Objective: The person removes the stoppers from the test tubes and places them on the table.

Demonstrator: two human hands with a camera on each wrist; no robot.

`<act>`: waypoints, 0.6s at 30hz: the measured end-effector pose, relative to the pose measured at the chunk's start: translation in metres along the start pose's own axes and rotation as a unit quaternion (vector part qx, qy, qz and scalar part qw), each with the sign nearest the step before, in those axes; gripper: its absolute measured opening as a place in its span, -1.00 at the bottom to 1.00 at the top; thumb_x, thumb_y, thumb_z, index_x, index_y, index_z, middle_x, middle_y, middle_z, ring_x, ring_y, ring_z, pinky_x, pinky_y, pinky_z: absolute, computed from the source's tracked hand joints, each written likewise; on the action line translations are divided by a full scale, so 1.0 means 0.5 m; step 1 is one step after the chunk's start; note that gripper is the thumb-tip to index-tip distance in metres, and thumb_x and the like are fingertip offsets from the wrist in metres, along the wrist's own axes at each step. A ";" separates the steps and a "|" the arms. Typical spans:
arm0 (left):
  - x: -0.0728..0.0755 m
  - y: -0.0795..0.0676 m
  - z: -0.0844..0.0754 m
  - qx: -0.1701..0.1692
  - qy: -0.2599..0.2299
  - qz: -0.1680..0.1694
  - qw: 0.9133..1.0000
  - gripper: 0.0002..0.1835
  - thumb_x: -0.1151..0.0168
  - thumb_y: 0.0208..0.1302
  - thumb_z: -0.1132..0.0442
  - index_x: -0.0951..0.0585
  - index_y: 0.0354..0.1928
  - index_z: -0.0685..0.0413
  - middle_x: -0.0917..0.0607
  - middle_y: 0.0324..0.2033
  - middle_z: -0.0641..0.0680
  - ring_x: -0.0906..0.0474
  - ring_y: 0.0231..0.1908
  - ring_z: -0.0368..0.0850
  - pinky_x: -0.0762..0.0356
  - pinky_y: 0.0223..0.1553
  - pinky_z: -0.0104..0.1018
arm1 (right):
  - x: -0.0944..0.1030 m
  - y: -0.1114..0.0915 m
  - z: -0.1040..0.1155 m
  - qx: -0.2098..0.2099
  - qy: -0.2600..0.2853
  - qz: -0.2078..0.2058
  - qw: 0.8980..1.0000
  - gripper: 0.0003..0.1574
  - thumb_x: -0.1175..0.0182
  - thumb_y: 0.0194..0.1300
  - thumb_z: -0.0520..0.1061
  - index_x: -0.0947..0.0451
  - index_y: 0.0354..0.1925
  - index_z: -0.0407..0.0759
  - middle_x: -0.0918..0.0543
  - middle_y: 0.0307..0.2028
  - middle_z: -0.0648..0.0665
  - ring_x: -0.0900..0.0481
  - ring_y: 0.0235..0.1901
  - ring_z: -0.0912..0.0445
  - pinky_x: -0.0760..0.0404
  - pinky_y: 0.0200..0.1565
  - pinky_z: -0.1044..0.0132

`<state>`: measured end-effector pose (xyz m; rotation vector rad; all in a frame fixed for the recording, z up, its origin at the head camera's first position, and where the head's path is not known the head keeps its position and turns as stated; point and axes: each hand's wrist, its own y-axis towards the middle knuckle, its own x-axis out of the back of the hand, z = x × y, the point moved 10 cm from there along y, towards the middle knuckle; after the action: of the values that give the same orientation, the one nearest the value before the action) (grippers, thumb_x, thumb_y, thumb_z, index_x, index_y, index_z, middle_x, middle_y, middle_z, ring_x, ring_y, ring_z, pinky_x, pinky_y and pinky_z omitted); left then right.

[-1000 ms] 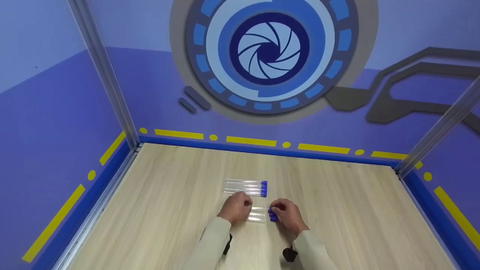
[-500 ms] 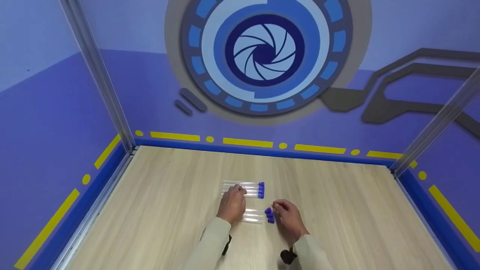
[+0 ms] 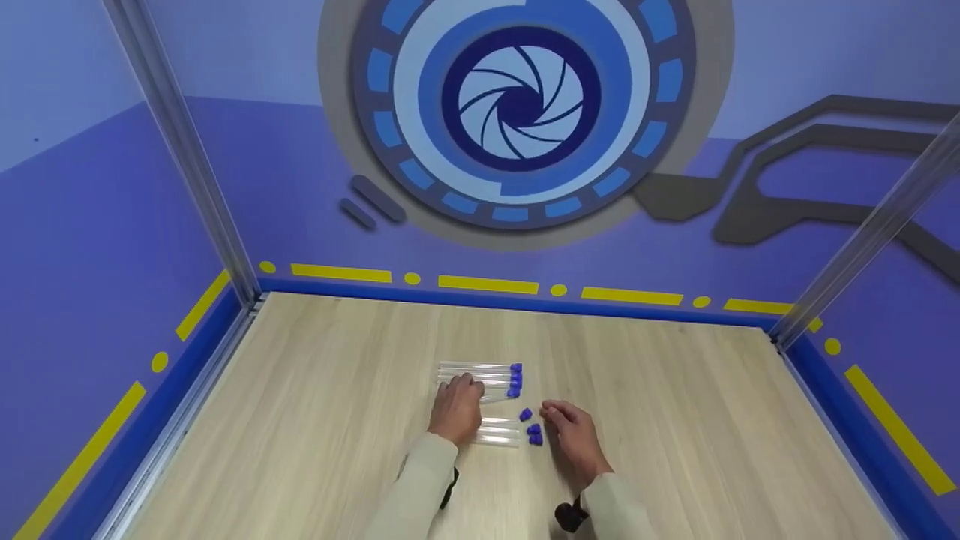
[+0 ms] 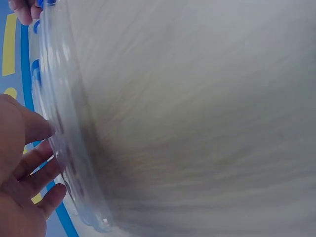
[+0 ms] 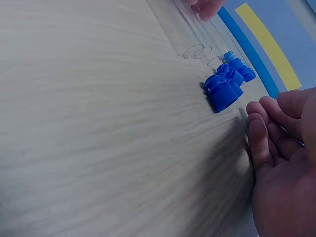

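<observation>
Several clear test tubes (image 3: 465, 367) with blue caps (image 3: 516, 372) lie side by side on the table. My left hand (image 3: 456, 409) is over their near edge. Its thumb and fingers pinch the nearest capped tube (image 3: 495, 397), which lies slightly askew; in the left wrist view, tubes partly hide the fingertips (image 4: 58, 191). Below it lie several uncapped tubes (image 3: 499, 433), their left ends hidden by the hand. Loose blue caps (image 3: 535, 435) sit at their open ends. My right hand (image 3: 576, 436) rests right of these caps, fingers loosely curled, nothing visible in it.
The wooden table (image 3: 337, 420) spreads around the tubes. A blue printed wall (image 3: 300, 187) rises behind it, with metal posts (image 3: 187, 165) at the corners. Both wrists wear dark straps; one black piece (image 3: 571, 517) shows under the right sleeve.
My left hand has moved from the uncapped tubes to the capped row, and the nearest capped tube now lies askew. One loose cap has separated from the others. My right hand has drawn slightly off the caps.
</observation>
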<state>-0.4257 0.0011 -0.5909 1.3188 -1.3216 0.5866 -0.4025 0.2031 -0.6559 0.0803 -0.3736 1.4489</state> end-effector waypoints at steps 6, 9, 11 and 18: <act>0.000 -0.001 -0.003 0.003 -0.012 0.005 1.000 -0.95 -0.25 0.10 0.35 -0.64 -0.44 0.05 -0.58 -0.42 0.02 -0.52 -0.34 -0.02 -0.32 -0.34 -0.17 | 0.001 -0.004 0.002 0.008 0.007 -0.001 1.000 -0.60 0.10 0.50 -0.17 -0.50 0.15 -0.29 -0.64 0.06 -0.23 -0.57 0.10 -0.02 -0.47 0.18 0.03; 0.001 -0.001 -0.007 0.001 -0.017 0.013 1.000 -0.95 -0.28 0.11 0.34 -0.64 -0.45 0.03 -0.57 -0.44 0.00 -0.53 -0.34 -0.04 -0.32 -0.33 -0.18 | 0.001 -0.005 0.002 0.006 0.009 -0.001 1.000 -0.60 0.10 0.50 -0.17 -0.50 0.15 -0.29 -0.64 0.07 -0.23 -0.56 0.11 -0.02 -0.46 0.19 0.04; 0.001 -0.002 -0.009 0.002 -0.019 0.019 1.000 -0.95 -0.30 0.12 0.33 -0.64 -0.45 0.02 -0.57 -0.45 -0.01 -0.53 -0.34 -0.05 -0.32 -0.32 -0.20 | 0.000 -0.006 0.003 0.010 0.006 0.001 1.000 -0.60 0.11 0.51 -0.18 -0.49 0.16 -0.30 -0.63 0.07 -0.24 -0.56 0.11 -0.03 -0.46 0.19 0.03; 0.000 -0.006 -0.012 -0.001 -0.025 0.022 0.999 -0.94 -0.28 0.18 0.30 -0.63 -0.44 0.02 -0.57 -0.46 -0.02 -0.53 -0.36 -0.06 -0.30 -0.31 -0.21 | 0.001 -0.006 0.000 0.015 0.009 -0.006 1.000 -0.62 0.11 0.50 -0.20 -0.50 0.14 -0.28 -0.64 0.07 -0.23 -0.56 0.11 -0.03 -0.48 0.19 0.05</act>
<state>-0.4210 0.0057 -0.5905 1.3128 -1.3950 0.5868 -0.3995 0.2031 -0.6551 0.0925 -0.3366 1.4432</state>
